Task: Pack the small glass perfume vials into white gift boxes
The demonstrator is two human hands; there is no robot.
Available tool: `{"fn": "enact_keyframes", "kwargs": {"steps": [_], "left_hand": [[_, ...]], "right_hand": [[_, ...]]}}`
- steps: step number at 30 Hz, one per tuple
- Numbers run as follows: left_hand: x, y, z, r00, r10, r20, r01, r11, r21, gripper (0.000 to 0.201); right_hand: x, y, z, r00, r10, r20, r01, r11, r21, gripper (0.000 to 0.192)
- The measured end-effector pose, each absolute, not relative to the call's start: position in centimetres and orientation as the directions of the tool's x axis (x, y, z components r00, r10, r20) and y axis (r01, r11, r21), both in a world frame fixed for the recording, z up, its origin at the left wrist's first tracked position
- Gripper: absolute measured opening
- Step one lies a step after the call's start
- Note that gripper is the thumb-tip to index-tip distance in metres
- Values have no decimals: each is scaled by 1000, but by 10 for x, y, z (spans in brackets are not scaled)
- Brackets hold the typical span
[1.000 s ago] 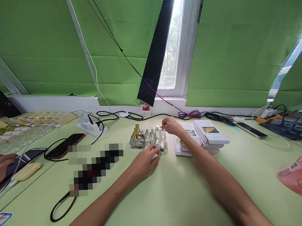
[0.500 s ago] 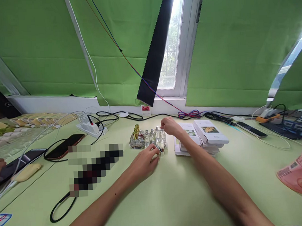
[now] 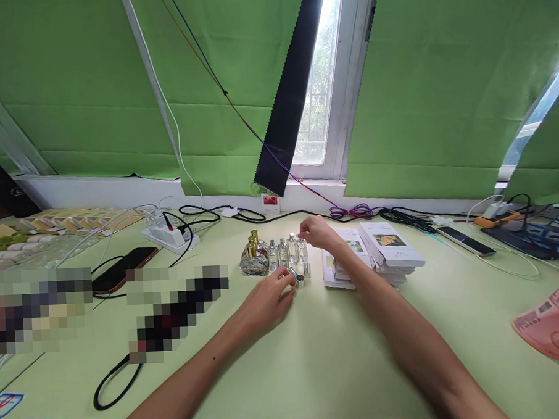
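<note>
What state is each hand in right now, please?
Left hand: closed on a small silvery item.
Right hand: curled beside the clear bottles; whether it holds one cannot be told.

Green blinds (image 3: 445, 85) flank a narrow window (image 3: 318, 103) (daylight coming through) beyond a pale-green table (image 3: 323, 368).

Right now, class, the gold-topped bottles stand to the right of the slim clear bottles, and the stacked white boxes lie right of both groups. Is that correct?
Not quite: the head view shows the gold-topped bottles to the left of the slim clear bottles. The stacked white boxes do lie right of both groups.
</note>
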State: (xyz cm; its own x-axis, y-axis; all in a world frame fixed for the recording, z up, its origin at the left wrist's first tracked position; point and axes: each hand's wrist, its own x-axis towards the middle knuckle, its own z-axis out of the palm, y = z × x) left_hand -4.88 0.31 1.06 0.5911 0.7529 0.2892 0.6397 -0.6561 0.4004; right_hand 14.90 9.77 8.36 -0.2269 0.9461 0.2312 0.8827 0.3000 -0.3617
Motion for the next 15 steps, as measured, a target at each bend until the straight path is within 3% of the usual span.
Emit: {"fn": "enact_keyframes", "kwargs": {"steps": [15], "left_hand": [[-48,1,13,577,765,286,651,-642,406,14]], "right_hand": [[150,98,84,-229,951,209,890,292,-351,18]]}}
